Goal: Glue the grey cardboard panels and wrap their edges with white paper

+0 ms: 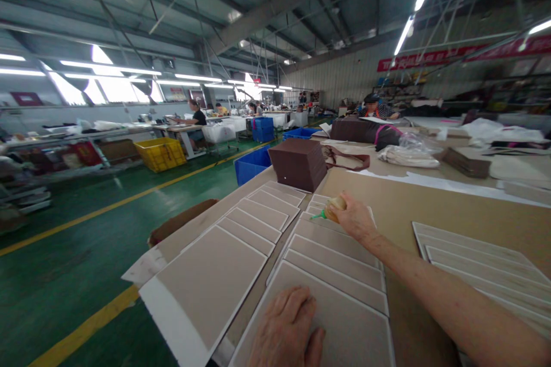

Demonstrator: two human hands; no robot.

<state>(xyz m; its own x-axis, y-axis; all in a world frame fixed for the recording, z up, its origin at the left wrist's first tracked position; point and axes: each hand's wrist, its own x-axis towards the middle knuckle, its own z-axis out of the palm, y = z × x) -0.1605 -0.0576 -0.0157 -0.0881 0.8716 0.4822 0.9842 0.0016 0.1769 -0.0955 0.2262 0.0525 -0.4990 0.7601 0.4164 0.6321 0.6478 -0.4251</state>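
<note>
My right hand (353, 217) reaches over the table and is closed around a squeeze bottle (335, 208) with a green nozzle. The nozzle points left and down, close above the far panels of a row of overlapping beige panels (331, 266) with white edges. Whether its tip touches a panel I cannot tell. On the nearest, largest panel of this row my left hand (286, 330) lies flat, fingers stretched out and holding nothing. To the left runs a second row of similar panels (221, 266), overlapping in steps away from me.
A stack of dark brown boards (298, 163) stands beyond the left row. More striped panels (482, 266) lie at the right. Blue bins (252, 165) and a yellow crate (160, 154) stand on the green floor. A person (197, 116) sits at a far worktable.
</note>
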